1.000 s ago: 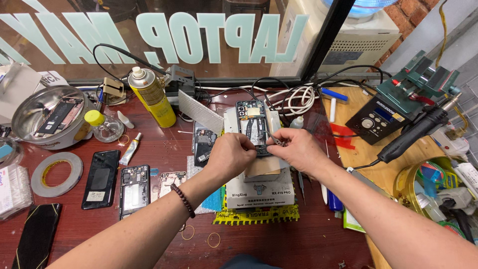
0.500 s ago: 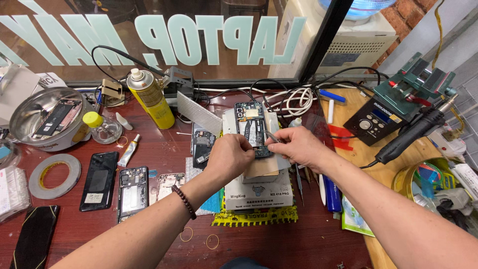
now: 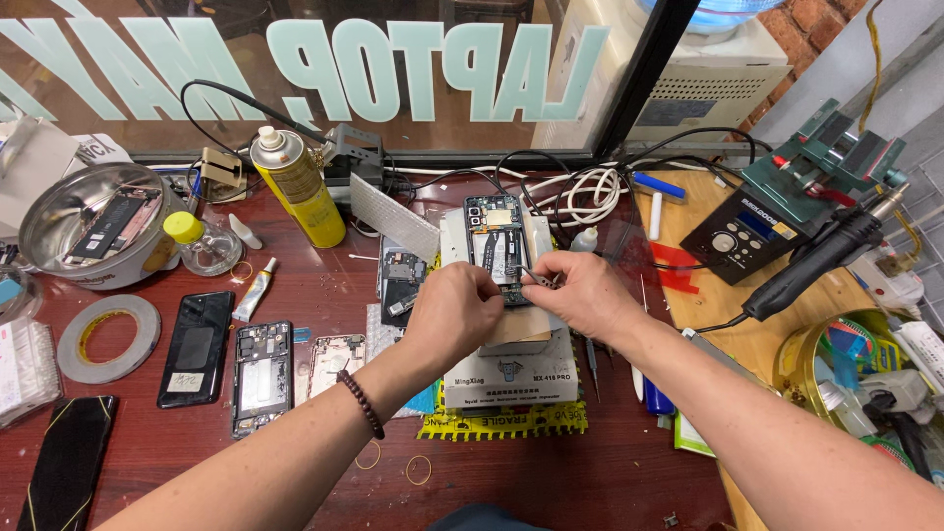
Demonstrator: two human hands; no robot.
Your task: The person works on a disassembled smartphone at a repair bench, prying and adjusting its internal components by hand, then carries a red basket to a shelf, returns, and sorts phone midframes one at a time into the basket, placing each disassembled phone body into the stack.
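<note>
Opened phone (image 3: 497,246), back cover off, board and internals exposed, lies on a pale platform at centre of the worktop (image 3: 324,285), on top of a boxed unit. Left hand (image 3: 454,313) at the phone's 7 o'clock edge, grip curled shut on that lower corner, steadying it. Right hand (image 3: 582,295) at 4 o'clock of the phone, grip pinched closed on thin tweezers (image 3: 536,276), tips at the lower board area; what the tips hold is too small to tell.

Progress, judged: teardown well under way, the shell is open but the board looks still seated. More stripped phone frames (image 3: 262,374) at 8 o'clock, yellow spray can (image 3: 295,187) at 10 o'clock, soldering station (image 3: 747,234) at 3 o'clock.
</note>
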